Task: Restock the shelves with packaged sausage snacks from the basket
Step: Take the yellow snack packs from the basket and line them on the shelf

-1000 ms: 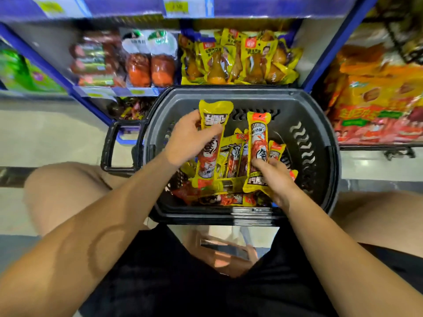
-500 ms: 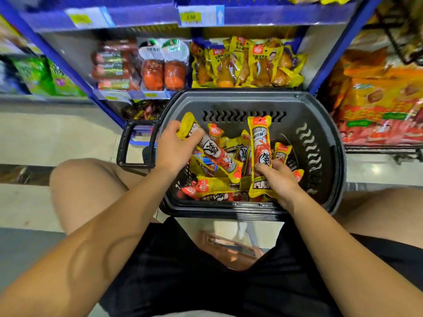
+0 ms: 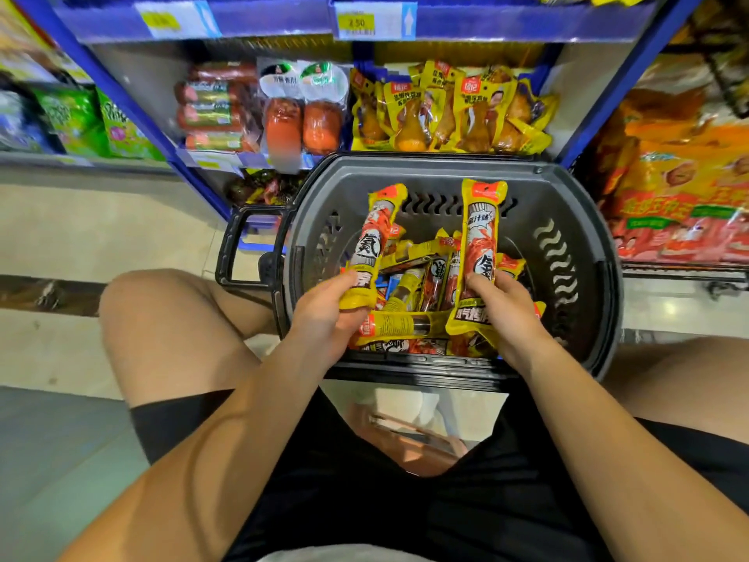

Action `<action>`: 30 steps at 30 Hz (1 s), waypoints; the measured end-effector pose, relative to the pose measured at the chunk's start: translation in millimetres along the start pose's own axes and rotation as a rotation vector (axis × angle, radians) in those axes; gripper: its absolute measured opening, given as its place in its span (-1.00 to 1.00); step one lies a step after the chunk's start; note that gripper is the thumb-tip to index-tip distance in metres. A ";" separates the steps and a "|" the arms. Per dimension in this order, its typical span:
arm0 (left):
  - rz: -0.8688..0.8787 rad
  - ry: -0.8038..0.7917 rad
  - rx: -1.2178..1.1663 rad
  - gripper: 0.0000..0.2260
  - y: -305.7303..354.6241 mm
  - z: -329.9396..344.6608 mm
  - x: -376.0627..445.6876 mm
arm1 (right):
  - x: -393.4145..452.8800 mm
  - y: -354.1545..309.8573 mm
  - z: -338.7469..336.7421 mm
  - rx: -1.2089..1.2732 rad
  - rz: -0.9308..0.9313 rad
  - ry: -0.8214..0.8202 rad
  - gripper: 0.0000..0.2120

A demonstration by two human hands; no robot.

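Observation:
A dark grey basket (image 3: 575,221) stands on the floor in front of me, between my knees. Several yellow and red sausage snack packs (image 3: 413,273) lie heaped in it. My left hand (image 3: 324,314) grips the bottom end of one sausage pack (image 3: 375,241), which tilts up and to the right. My right hand (image 3: 506,306) grips the lower part of another sausage pack (image 3: 480,241), held nearly upright. Both hands are inside the basket, above the heap.
Blue shelving (image 3: 600,99) rises just behind the basket. On the low shelf lie yellow drumstick packs (image 3: 446,111), orange sausage packs (image 3: 302,115) and red sausages (image 3: 215,111). Orange and red bags (image 3: 681,188) fill the right rack. The basket's handle (image 3: 239,245) sticks out left.
My left hand pulled back toward me and stood its pack up from a slanted, low position. The right hand kept holding its upright pack. The camera tipped closer to the basket.

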State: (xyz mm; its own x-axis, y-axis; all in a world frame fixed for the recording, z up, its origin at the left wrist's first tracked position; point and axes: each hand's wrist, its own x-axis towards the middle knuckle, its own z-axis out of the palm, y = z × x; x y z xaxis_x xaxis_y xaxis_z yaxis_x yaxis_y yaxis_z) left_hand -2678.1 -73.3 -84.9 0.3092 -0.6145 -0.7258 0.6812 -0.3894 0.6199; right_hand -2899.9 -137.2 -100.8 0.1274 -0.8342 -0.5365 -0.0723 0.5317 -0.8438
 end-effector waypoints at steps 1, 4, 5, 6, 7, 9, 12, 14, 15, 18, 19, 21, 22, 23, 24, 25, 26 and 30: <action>-0.024 -0.052 0.025 -0.76 -3.6 2.1 -3.4 | -2.4 -2.5 0.2 -0.010 -0.028 -0.018 -0.74; 0.039 -0.238 0.130 -0.83 -9.9 6.8 -14.9 | -11.7 -11.9 1.2 -0.073 -0.109 -0.055 -0.64; 0.076 -0.296 0.165 -0.81 -10.8 11.2 -19.6 | -16.1 -16.4 0.7 -0.105 -0.133 -0.055 -0.60; 0.116 -0.336 0.206 -0.78 -11.0 12.3 -21.6 | -20.7 -21.3 -0.1 -0.144 -0.163 -0.049 -0.59; 0.150 -0.356 0.239 -0.76 -9.8 15.8 -24.4 | -25.9 -26.6 -1.5 -0.192 -0.197 -0.038 -0.60; 0.218 -0.352 0.293 -0.73 -6.5 24.0 -30.1 | -33.5 -34.7 -6.9 -0.275 -0.267 -0.025 -0.61; 0.333 -0.389 0.374 -0.71 2.6 41.0 -36.7 | -41.6 -44.2 -16.0 -0.321 -0.361 0.028 -0.48; 0.418 -0.390 0.409 -0.73 13.5 55.7 -38.8 | -44.4 -54.5 -21.8 -0.341 -0.432 0.119 -0.50; 0.443 -0.391 0.424 -0.74 21.0 64.6 -39.4 | -46.0 -61.1 -24.5 -0.337 -0.459 0.152 -0.54; 0.467 -0.403 0.435 -0.82 44.9 95.9 -42.2 | -47.7 -83.9 -32.4 -0.292 -0.537 0.218 -0.64; 0.476 -0.402 0.444 -0.84 52.8 106.2 -41.5 | -46.9 -92.0 -34.7 -0.284 -0.571 0.239 -0.68; 0.513 -0.395 0.470 -0.85 68.3 125.5 -36.5 | -43.3 -107.8 -39.1 -0.274 -0.631 0.296 -0.69; 0.539 -0.390 0.482 -0.82 75.4 135.3 -32.9 | -40.6 -115.0 -41.5 -0.268 -0.646 0.330 -0.70; 0.560 -0.383 0.495 -0.79 82.2 144.8 -29.8 | -37.5 -122.2 -44.0 -0.266 -0.655 0.354 -0.71; 0.584 -0.374 0.509 -0.80 88.5 154.1 -26.0 | -32.6 -128.2 -46.6 -0.271 -0.656 0.372 -0.73; 0.603 -0.371 0.526 -0.84 95.4 163.1 -22.0 | -27.8 -134.2 -48.9 -0.274 -0.655 0.383 -0.74; 0.623 -0.366 0.546 -0.86 101.8 172.7 -18.7 | -23.0 -139.9 -50.6 -0.279 -0.652 0.393 -0.73; 0.643 -0.320 0.585 -0.85 130.6 209.0 -4.3 | -7.9 -166.5 -52.0 -0.299 -0.642 0.412 -0.73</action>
State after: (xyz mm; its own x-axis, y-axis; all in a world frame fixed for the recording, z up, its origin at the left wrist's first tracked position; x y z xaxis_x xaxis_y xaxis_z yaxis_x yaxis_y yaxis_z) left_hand -2729.2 -265.0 61.5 0.2542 -0.9588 -0.1269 -0.0286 -0.1386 0.9899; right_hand -2940.3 -226.8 43.6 -0.1353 -0.9807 0.1413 -0.3774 -0.0808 -0.9225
